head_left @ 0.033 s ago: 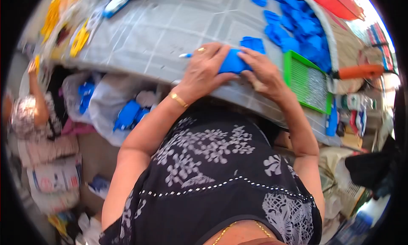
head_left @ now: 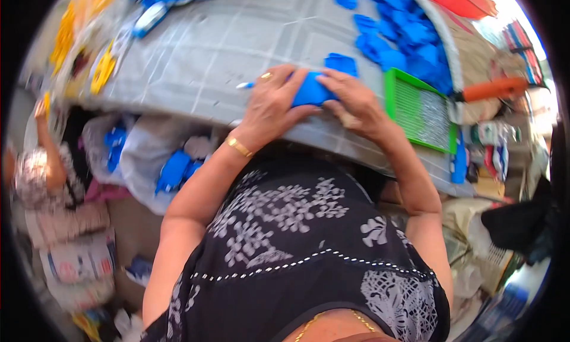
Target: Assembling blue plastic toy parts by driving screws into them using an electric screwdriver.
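A blue piece of thin, flat material [head_left: 312, 90] lies at the near edge of the grey table, between my hands. My left hand [head_left: 276, 101] closes on its left side, thumb along the near edge. On the right side, my right hand [head_left: 354, 101] pinches it with fingers on top and thumb below. A slim blue stick with a white tip [head_left: 244, 85] juts out left of my left hand; its other end is hidden. Just beyond my right hand lies another flat blue piece [head_left: 341, 64].
A green tray [head_left: 390, 101] holding small silvery bits sits to the right, below a heap of blue pieces [head_left: 415, 36]. An orange-handled tool [head_left: 493, 90] lies beyond it. Pale bags [head_left: 139, 164] with blue items hang under the table's left side. Another person [head_left: 41, 170] is at far left.
The whole view has shifted slightly, so the table's things sit a little further left. Both hands keep the same hold on the blue piece.
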Motion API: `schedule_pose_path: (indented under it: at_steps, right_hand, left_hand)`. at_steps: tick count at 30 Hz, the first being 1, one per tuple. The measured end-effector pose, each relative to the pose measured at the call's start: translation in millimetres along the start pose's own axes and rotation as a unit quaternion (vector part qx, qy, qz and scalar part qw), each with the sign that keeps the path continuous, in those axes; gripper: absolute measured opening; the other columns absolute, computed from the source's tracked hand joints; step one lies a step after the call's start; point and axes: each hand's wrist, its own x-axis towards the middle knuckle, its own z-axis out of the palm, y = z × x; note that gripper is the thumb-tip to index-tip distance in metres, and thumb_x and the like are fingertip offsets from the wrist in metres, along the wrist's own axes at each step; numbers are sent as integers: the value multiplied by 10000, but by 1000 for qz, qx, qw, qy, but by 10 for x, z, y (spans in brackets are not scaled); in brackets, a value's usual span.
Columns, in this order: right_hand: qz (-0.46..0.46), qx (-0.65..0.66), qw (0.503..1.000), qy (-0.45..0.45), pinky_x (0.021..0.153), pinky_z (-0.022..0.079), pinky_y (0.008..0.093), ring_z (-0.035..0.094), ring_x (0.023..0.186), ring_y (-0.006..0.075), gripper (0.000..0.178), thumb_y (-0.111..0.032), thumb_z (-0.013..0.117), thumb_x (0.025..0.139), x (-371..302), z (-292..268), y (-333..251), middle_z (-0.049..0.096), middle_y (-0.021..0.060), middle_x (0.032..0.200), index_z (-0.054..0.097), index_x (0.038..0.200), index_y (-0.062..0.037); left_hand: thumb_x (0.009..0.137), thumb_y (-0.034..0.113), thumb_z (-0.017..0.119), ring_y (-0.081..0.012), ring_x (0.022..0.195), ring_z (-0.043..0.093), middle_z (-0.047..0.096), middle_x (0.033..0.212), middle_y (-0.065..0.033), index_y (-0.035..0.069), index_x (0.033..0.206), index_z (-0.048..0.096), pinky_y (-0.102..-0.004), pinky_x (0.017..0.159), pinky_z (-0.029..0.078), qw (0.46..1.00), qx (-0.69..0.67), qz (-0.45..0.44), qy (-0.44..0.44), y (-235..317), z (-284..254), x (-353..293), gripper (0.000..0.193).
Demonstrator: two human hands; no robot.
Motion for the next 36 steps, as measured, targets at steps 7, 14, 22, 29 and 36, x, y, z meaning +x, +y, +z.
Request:
schedule_pose_path:
  at_steps: [7, 14, 22, 29, 36]
  right_hand:
    - [-2, -88, 917, 389, 964, 506, 410, 651, 1105, 303, 347, -25, 753, 854, -165, -722, -57, 684, 136, 1185, 665, 1189, -48]
    - [129, 133, 803, 566, 972, 476, 306, 573, 1119, 148, 590, -272, 780, 939, -621, -1626, 590, 637, 77, 1194, 485, 1351, 31]
    - [128, 250, 850, 445, 744, 573, 329, 715, 849, 217, 326, -185, 690, 988, -614, -1872, 844, 695, 135, 1127, 550, 1239, -30]
    - [172, 427, 809, 366, 678, 458, 315, 551, 655, 140, 171, -138, 708, 959, -545, -1356, 575, 551, 25, 800, 588, 1062, -75]
    - [164, 426, 803, 384, 695, 463, 329, 548, 657, 141, 182, -131, 740, 933, -556, -1111, 408, 543, 19, 767, 589, 1025, -88]
  left_hand:
    - [819, 287, 835, -398, 1141, 584, 603, 1267, -207, 1, 1316, 628, -485, 990, 471, 1000, 22, -22, 1, 92, -60, -52, 610]
    - [822, 274, 831, -401, 1113, 593, 607, 1256, -206, -8, 1324, 621, -482, 957, 485, 999, 46, -6, -3, 111, -27, -16, 612]
    - [828, 307, 826, -381, 1110, 604, 617, 1247, -193, 7, 1311, 636, -470, 954, 495, 999, 49, 3, -2, 98, 21, 39, 600]
    - [818, 295, 838, -379, 1116, 604, 617, 1252, -192, 11, 1311, 640, -468, 958, 496, 998, 61, -10, -10, 96, 26, 6, 602]
    - [820, 308, 841, -376, 1117, 605, 616, 1249, -192, 10, 1313, 638, -467, 960, 492, 997, 72, -8, -11, 123, 35, 18, 611]
